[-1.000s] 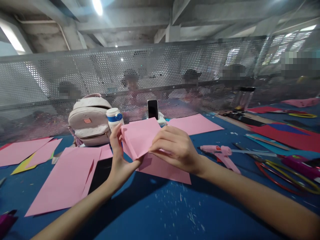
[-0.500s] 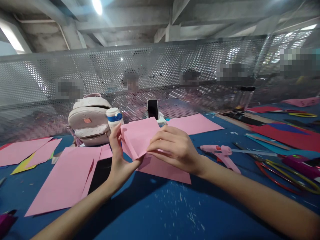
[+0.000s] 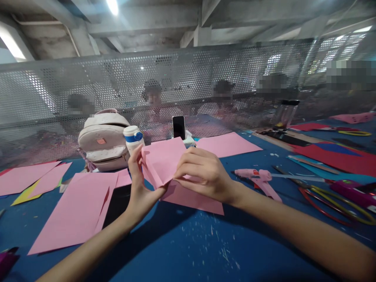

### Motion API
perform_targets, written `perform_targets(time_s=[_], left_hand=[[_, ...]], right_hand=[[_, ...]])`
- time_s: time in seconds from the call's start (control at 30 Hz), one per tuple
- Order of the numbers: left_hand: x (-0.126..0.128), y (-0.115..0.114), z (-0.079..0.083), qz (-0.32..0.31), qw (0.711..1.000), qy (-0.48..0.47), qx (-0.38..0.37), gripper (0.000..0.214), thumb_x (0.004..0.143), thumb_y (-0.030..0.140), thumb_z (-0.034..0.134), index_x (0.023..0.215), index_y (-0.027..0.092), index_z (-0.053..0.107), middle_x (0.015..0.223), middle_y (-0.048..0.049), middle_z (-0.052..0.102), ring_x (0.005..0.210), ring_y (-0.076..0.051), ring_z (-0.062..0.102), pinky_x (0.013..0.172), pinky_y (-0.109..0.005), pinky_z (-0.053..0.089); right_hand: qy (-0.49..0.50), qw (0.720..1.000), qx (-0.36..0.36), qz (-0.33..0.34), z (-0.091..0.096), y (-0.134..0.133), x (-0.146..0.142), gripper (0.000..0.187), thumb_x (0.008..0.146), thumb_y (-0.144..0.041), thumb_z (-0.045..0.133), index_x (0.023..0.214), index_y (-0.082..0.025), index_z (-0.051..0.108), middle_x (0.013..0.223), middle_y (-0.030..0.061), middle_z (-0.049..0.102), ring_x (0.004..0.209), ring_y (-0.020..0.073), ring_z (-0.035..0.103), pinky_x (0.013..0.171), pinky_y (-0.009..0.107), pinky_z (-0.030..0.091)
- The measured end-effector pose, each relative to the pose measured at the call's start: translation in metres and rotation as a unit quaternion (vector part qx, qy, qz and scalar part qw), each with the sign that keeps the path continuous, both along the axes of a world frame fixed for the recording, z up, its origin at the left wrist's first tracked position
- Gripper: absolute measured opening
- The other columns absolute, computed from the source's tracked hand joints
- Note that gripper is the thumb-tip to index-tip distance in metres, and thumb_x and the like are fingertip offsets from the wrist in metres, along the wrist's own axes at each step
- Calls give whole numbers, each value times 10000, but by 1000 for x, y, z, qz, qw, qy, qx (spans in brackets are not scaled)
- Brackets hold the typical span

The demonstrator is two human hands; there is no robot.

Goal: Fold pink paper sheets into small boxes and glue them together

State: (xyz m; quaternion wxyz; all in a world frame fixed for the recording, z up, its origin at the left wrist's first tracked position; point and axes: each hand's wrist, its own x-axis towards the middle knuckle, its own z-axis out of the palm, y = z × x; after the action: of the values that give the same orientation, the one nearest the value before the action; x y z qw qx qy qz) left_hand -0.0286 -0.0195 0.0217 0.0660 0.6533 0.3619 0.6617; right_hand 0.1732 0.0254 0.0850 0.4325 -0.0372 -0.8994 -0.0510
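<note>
A folded pink paper piece, box-like in shape, is held up above the table between both hands. My left hand grips its left side, thumb under the lower corner and fingers behind the left edge. At its lower right edge, my right hand pinches the paper with thumb and fingertips closed together. The fingers of the left hand are partly hidden behind the paper. Beneath the hands lies a flat pink sheet, partly covered from view. More pink sheets rest at the left, beside a black flat object.
A pink glue gun and large scissors lie at the right. A white backpack, a bottle and an upright phone stand at the back, before a perforated metal screen. People sit beyond it.
Both hands keep the same hold on the folded pink paper. The view has shifted very slightly; nothing else has visibly moved.
</note>
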Motion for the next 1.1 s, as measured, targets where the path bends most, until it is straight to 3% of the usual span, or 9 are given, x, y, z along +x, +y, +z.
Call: perform_targets(time_s=[0.27, 1.1], left_hand=[[3, -3, 3, 8, 1000, -3, -6, 1083, 613, 296, 908, 1491, 371, 278, 1509, -103, 332, 1408, -376, 328, 1131, -613, 327], [1, -3, 2, 4, 1000, 2, -3, 1096, 601, 286, 915, 1491, 372, 281, 1501, -99, 339, 1406, -378, 325, 1136, -608, 318]], right_hand=[[-4, 1000, -12, 2, 2, 0, 1, 63, 895, -245, 693, 877, -185, 706, 871, 28, 727, 827, 172, 590, 769, 321, 448], [-3, 999, 30, -13, 1, -2, 0, 67, 913, -228, 658, 885, -173, 685, 865, 36, 708, 825, 171, 590, 757, 317, 468]])
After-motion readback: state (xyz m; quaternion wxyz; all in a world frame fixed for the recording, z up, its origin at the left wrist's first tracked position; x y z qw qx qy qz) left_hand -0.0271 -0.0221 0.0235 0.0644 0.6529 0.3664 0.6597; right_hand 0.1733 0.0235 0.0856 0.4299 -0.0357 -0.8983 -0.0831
